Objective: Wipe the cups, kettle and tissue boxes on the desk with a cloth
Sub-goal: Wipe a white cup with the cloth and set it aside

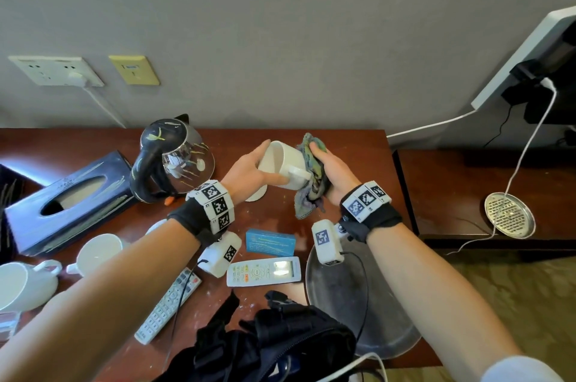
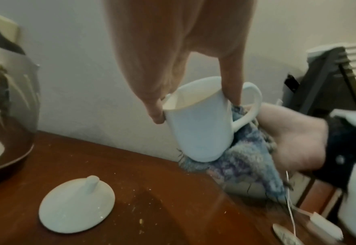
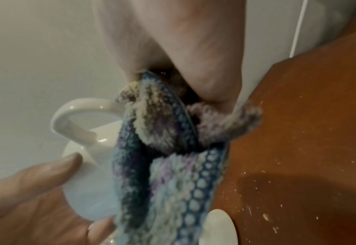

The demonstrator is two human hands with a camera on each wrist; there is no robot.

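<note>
My left hand (image 1: 268, 160) grips a white cup (image 1: 282, 168) by its rim, tilted above the brown desk (image 1: 358, 144). In the left wrist view the fingers (image 2: 231, 89) hold the rim of the cup (image 2: 200, 129). My right hand (image 1: 324, 163) grips a blue-purple cloth (image 1: 311, 179) pressed against the cup's base and side by the handle. The right wrist view shows the cloth (image 3: 173, 165) bunched against the cup (image 3: 89, 182). A glass kettle (image 1: 177, 157) and a dark tissue box (image 1: 68, 197) stand to the left. Two more white cups (image 1: 99, 252) sit at the front left.
A white lid (image 2: 76, 205) lies on the desk under the cup. Two remotes (image 1: 265, 271), a blue box (image 1: 270, 241), a metal tray (image 1: 374, 319) and a black bag (image 1: 274, 344) crowd the front. The desk's right edge is near my right hand.
</note>
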